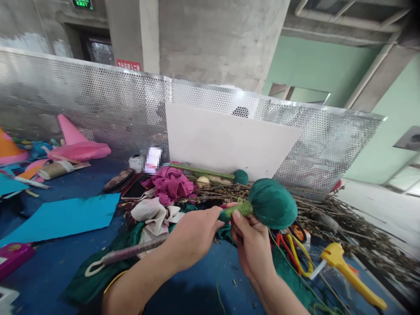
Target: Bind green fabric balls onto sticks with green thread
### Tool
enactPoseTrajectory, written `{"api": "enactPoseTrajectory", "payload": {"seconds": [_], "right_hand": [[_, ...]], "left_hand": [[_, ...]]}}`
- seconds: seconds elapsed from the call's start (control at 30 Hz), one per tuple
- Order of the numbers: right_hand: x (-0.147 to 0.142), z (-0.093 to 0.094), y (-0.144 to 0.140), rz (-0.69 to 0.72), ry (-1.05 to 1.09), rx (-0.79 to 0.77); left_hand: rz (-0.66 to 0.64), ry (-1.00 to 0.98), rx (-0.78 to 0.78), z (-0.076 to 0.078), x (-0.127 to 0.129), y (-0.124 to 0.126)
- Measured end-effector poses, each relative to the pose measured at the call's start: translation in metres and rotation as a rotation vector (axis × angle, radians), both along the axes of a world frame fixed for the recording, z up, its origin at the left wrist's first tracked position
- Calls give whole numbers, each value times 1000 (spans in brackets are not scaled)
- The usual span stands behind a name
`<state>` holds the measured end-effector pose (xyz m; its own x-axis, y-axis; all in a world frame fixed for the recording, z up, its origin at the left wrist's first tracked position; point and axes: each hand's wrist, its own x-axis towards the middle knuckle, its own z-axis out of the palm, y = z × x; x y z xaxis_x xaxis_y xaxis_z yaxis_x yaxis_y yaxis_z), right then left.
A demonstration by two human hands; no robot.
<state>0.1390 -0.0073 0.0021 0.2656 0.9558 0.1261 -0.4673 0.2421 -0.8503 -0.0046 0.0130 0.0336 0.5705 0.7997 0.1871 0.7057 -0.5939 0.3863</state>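
Note:
A round head of dark green cloth [274,203] sits on a stick handle, its neck wound with light green thread [241,211]. Closed round the handle just below that winding is my left hand [197,232]. The handle's lower part [138,249] is wrapped in purplish material and comes out behind my left wrist, ending in a white loop [95,267]. My right hand [251,236] pinches the thread-wound neck right under the green head, thumb on the near side. Loose green thread [220,293] hangs below the hands. Dark green cloth [98,271] lies under the handle.
On the blue table [200,288] are a yellow glue gun [348,271], pliers with red and yellow handles [298,256], dried stems [357,232], magenta cloth [173,183], a blue sheet [65,216] and a pink cone hat [77,142]. A white board [226,140] leans on the perforated metal screen [131,96].

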Motion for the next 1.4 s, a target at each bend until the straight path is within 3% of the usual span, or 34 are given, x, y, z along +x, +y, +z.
{"api": "enactPoseTrajectory", "payload": {"seconds": [0.17, 0.4, 0.53, 0.73, 0.9, 1.03, 1.23, 1.4], "right_hand": [[1, -2, 1, -13, -11, 19], [-2, 3, 1, 88, 194, 84], [-8, 1, -1, 15, 206, 29], [-9, -10, 1, -128, -35, 4], [1, -9, 5, -41, -664, 67], [10, -8, 5, -146, -999, 157], [11, -12, 5, -235, -1029, 156], [7, -10, 7, -201, -964, 153]], "left_hand": [[30, -47, -60, -1, -2, 5], [126, -182, -80, 2, -7, 6], [159, -283, -115, 8, -11, 5], [204, -257, -153, 8, -6, 3], [195, -284, -178, 5, -3, 3], [189, -302, -171, 5, 0, 1], [208, -343, -193, 2, 5, 0], [259, -332, -210, -2, 2, 7]]}}
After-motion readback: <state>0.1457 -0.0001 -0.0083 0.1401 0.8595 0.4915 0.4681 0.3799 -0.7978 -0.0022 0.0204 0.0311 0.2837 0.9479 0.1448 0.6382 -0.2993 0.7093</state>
